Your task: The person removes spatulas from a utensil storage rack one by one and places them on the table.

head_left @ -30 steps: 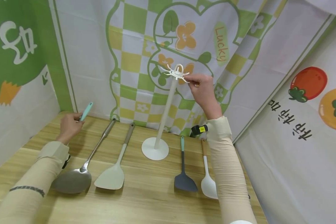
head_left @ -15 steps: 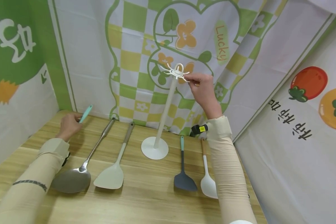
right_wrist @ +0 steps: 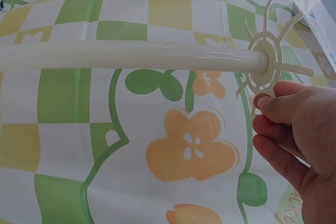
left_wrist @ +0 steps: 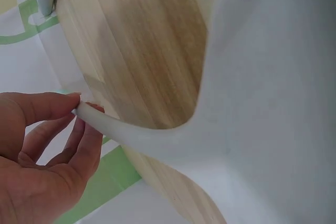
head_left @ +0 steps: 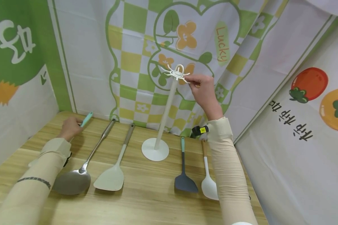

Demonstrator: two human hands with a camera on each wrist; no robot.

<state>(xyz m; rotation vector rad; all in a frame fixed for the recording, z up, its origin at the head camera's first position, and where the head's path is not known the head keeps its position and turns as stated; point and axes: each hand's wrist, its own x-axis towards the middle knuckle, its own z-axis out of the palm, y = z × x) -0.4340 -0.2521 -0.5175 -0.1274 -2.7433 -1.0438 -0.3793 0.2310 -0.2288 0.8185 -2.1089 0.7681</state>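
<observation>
My left hand [head_left: 70, 127] pinches a spatula near its turquoise handle [head_left: 87, 118], at the table's back left. In the left wrist view the spatula's broad pale head [left_wrist: 252, 129] fills the right side, with its narrow neck between my left thumb and fingers. That head is mostly hidden behind my forearm in the head view. My right hand [head_left: 203, 90] pinches one hook of the white hook ring [head_left: 176, 74], which tops the upright stand [head_left: 166, 114]. In the right wrist view, thumb and fingertips meet at the rim of the hook ring [right_wrist: 262, 59].
Left of the stand's round base [head_left: 155, 150] lie a steel ladle-like turner [head_left: 73, 182] and a pale green spatula [head_left: 110, 178]. To its right are a dark grey spatula [head_left: 186, 182] and a white, wooden-handled one [head_left: 209, 187], partly behind my sleeve. Printed cloth walls [head_left: 135, 62] enclose the table.
My left hand has lowered slightly, and the tip of the turquoise handle has dropped toward the table. My right hand keeps its pinch on the hook ring; the stand stays put.
</observation>
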